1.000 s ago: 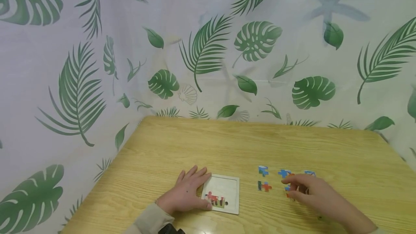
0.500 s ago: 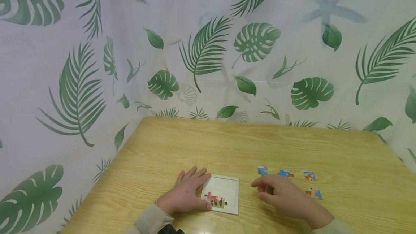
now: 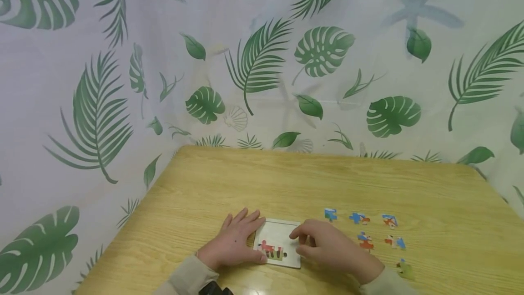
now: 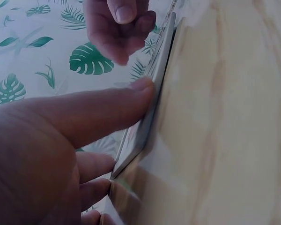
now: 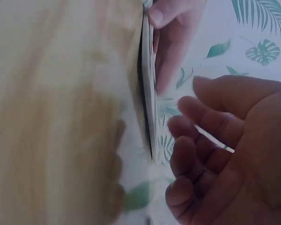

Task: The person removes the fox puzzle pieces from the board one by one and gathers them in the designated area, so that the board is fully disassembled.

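Note:
My left hand (image 3: 236,240) rests at the left side of a small white puzzle tray (image 3: 286,265), thumb on its near edge. Fingers of that hand (image 4: 94,166) touch the tray's side in the left wrist view. Joined jigsaw pieces (image 3: 272,251), red and green, lie in the tray's lower left part. My right hand (image 3: 327,247) hovers at the tray's right side, fingers loosely curled. No piece shows between thumb and fingers of the right hand (image 5: 239,136) in the right wrist view. It covers some of the table.
Loose jigsaw pieces lie on the wooden table (image 3: 245,176) right of the tray: a blue one (image 3: 330,214), a blue and red one (image 3: 358,218), a red one (image 3: 365,241) and several others. A leaf-patterned curtain (image 3: 262,94) hangs behind the table.
My right hand has moved left from over the loose pieces to the tray's right side, uncovering pieces behind it. My left hand and the tray have stayed in place.

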Tool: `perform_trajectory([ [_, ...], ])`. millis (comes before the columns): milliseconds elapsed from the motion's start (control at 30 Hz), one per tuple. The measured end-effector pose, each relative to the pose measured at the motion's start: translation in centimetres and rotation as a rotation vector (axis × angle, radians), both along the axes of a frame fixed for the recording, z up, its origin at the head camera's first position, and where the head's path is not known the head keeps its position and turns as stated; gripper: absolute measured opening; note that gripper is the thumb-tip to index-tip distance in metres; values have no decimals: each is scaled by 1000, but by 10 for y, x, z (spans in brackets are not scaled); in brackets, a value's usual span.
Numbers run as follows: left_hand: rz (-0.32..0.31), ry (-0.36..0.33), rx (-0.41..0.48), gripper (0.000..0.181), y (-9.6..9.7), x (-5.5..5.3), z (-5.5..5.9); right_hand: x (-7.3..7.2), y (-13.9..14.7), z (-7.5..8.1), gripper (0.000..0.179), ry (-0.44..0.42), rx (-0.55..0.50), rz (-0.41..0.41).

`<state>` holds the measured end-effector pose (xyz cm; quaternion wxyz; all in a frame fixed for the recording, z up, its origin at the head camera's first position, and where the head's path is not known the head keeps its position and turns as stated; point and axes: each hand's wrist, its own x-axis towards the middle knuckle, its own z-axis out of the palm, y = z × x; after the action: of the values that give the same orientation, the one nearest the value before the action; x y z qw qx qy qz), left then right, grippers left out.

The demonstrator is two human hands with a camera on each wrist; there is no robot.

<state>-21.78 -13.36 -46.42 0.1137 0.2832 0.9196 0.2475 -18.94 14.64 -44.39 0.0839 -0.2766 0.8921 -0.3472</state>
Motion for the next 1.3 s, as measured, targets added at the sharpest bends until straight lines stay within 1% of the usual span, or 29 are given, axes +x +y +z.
perform_trajectory([
  [133, 14, 0, -8, 96, 1, 1, 0, 1, -14, -1, 19, 3, 8, 4],
  [300, 8, 3, -10, 95, 1, 1, -1, 1, -25, -4, 19, 35, 28, -9],
  [500, 3, 2, -5, 96, 0, 1, -1, 1, -37, -12, 18, 73, 88, -46],
  [700, 3, -6, 5, 95, -1, 4, -2, 7, -47, -21, 19, 108, 136, -74],
  [900, 2, -15, 7, 94, -1, 6, -2, 12, -51, -23, 18, 103, 160, -110],
  [1067, 6, -5, -3, 94, 1, 5, -2, 13, -52, -21, 15, 89, 165, -123],
  [1167, 5, 4, -14, 94, 1, 4, -2, 13, -53, -22, 16, 101, 146, -126],
  [1300, 5, 8, -23, 95, 1, 1, -2, 12, -56, -23, 18, 93, 118, -143],
])
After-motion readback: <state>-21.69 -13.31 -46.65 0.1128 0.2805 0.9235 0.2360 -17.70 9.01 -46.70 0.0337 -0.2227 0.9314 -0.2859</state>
